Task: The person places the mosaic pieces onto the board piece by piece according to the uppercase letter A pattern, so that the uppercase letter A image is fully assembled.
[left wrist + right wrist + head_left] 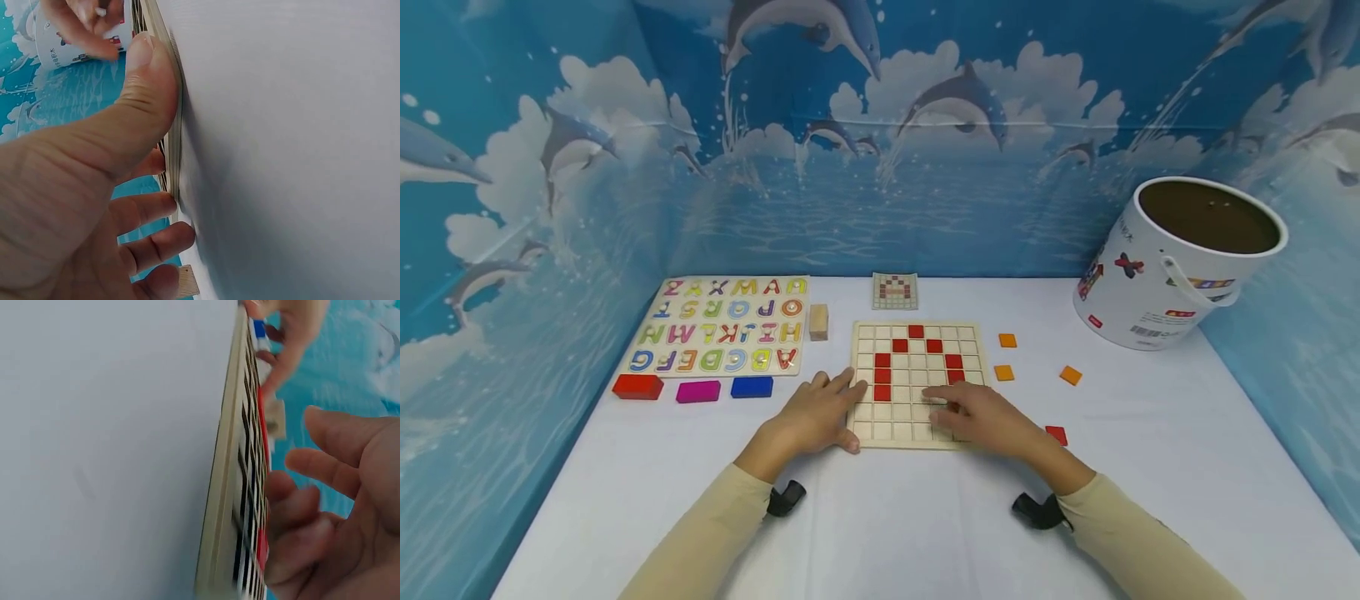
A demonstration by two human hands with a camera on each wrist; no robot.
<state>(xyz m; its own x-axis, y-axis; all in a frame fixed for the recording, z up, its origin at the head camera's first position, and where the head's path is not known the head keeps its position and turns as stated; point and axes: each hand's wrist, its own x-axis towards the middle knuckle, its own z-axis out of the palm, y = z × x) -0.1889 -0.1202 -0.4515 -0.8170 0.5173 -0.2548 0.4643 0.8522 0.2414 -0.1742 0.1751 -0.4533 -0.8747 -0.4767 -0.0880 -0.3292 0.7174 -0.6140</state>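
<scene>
A wooden grid board lies flat, with red square tiles set in several of its cells. My left hand steadies the board's left side: the thumb lies along its edge at the near corner, and the fingers spread up the side. Over the lower right cells hovers my right hand, index finger reaching left and the others loosely bent. In the right wrist view, no tile shows between the fingers of the right hand. Part of the board's right side is hidden under that hand.
Behind the board lies a small pattern card. Left are an alphabet puzzle, a wooden block and red, magenta and blue blocks. Right are orange tiles, a loose red tile and a white bucket.
</scene>
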